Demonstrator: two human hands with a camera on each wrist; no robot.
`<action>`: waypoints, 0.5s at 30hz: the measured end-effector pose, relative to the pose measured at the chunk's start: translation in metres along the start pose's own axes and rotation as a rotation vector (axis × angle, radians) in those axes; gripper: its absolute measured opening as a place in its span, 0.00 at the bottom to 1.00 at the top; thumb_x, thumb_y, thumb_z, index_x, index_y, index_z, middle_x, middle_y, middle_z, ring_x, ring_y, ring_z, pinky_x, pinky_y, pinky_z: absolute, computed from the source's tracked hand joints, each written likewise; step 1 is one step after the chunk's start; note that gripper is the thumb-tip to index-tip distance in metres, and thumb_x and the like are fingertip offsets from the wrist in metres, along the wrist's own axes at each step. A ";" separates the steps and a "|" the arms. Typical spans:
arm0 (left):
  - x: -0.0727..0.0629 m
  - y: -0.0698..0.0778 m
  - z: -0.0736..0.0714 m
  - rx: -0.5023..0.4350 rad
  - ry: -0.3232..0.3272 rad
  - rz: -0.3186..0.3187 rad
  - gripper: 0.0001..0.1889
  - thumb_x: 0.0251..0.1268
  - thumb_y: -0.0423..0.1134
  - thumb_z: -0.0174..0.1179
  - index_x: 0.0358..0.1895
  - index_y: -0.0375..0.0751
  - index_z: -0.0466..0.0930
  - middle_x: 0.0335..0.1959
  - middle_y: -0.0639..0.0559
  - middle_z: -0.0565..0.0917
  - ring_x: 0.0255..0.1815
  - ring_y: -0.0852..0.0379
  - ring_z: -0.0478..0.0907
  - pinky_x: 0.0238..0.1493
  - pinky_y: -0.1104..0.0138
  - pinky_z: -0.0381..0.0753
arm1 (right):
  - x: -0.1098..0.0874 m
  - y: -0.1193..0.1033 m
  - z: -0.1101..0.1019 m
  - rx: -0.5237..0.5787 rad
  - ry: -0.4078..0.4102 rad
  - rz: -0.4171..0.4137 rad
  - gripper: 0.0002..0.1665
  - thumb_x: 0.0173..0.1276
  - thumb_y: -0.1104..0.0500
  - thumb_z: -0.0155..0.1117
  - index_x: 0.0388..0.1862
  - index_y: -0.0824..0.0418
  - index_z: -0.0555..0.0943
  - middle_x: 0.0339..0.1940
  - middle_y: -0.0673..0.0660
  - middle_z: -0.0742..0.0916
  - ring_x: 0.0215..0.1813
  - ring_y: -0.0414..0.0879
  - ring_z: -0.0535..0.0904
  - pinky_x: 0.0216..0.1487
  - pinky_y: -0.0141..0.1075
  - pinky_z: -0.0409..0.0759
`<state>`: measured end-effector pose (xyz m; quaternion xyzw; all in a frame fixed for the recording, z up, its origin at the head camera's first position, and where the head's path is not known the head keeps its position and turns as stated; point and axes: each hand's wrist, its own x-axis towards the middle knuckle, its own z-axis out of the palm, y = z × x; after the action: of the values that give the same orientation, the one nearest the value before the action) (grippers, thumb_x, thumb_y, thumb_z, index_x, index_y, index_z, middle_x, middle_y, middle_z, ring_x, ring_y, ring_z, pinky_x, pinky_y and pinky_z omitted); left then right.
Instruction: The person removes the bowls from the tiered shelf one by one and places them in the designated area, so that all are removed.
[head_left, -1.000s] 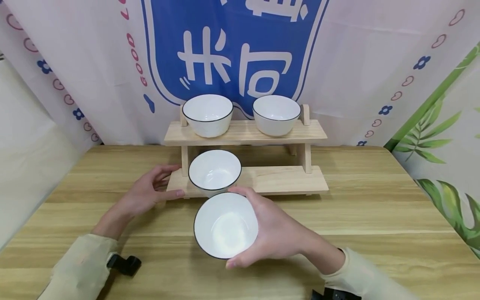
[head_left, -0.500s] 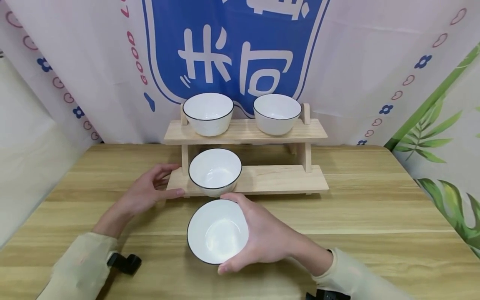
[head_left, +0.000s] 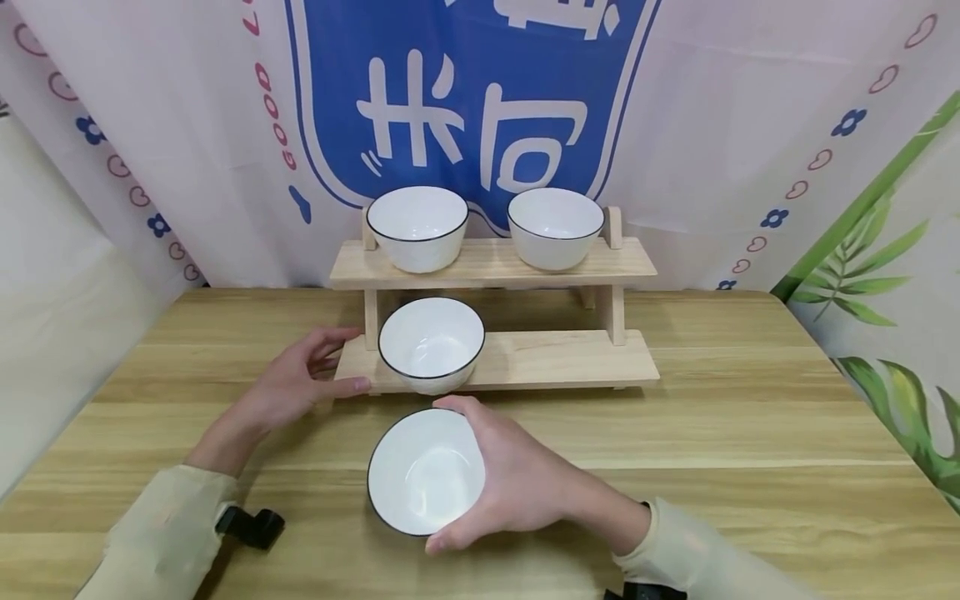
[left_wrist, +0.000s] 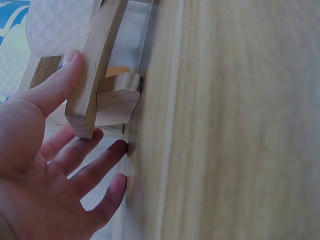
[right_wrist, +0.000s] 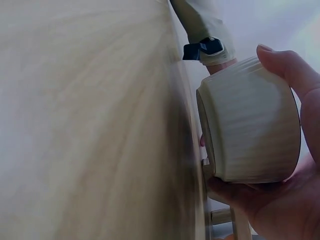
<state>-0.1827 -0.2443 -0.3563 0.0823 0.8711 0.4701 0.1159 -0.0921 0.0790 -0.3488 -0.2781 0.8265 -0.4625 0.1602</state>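
My right hand (head_left: 517,479) grips a white bowl (head_left: 420,475) with a dark rim, thumb and fingers spread round its right side. In the right wrist view this bowl (right_wrist: 250,122) shows a ribbed outer wall, with its base just off the tabletop. My left hand (head_left: 296,383) holds the left end of the lower shelf of a two-tier wooden rack (head_left: 562,358). In the left wrist view, the left hand's (left_wrist: 55,150) thumb lies along the shelf board (left_wrist: 92,75) and its fingers reach round the other side. Another white bowl (head_left: 431,350) sits on the lower shelf's left part.
Two similar bowls, a left one (head_left: 417,229) and a right one (head_left: 555,229), stand on the rack's upper shelf (head_left: 487,262). The rack is on a wood-grain table (head_left: 750,417), in front of a printed curtain (head_left: 712,150).
My right hand has moved the bowl to the left and toward me, away from the rack. My left hand and the other bowls have stayed put.
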 end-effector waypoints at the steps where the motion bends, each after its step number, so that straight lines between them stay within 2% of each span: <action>1: 0.000 0.000 0.000 0.000 0.000 0.002 0.47 0.69 0.49 0.75 0.84 0.40 0.60 0.82 0.32 0.67 0.82 0.31 0.67 0.77 0.39 0.72 | 0.001 0.000 0.001 -0.002 -0.001 -0.002 0.71 0.40 0.46 0.94 0.81 0.51 0.63 0.66 0.47 0.81 0.62 0.41 0.81 0.66 0.38 0.80; 6: -0.001 0.000 0.000 0.006 0.002 0.014 0.46 0.70 0.47 0.75 0.84 0.39 0.59 0.82 0.31 0.67 0.81 0.30 0.68 0.76 0.40 0.74 | 0.003 0.001 0.003 -0.011 -0.001 0.008 0.71 0.40 0.45 0.94 0.81 0.50 0.63 0.66 0.47 0.81 0.62 0.41 0.80 0.67 0.38 0.80; 15: -0.002 0.001 0.001 -0.001 0.002 0.002 0.47 0.68 0.50 0.76 0.84 0.41 0.60 0.82 0.32 0.68 0.82 0.30 0.67 0.79 0.36 0.68 | 0.008 -0.002 0.006 -0.033 -0.021 0.030 0.74 0.39 0.44 0.94 0.83 0.46 0.61 0.66 0.44 0.81 0.63 0.38 0.79 0.68 0.38 0.79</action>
<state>-0.1810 -0.2436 -0.3560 0.0825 0.8710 0.4706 0.1144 -0.0945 0.0690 -0.3504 -0.2732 0.8364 -0.4434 0.1709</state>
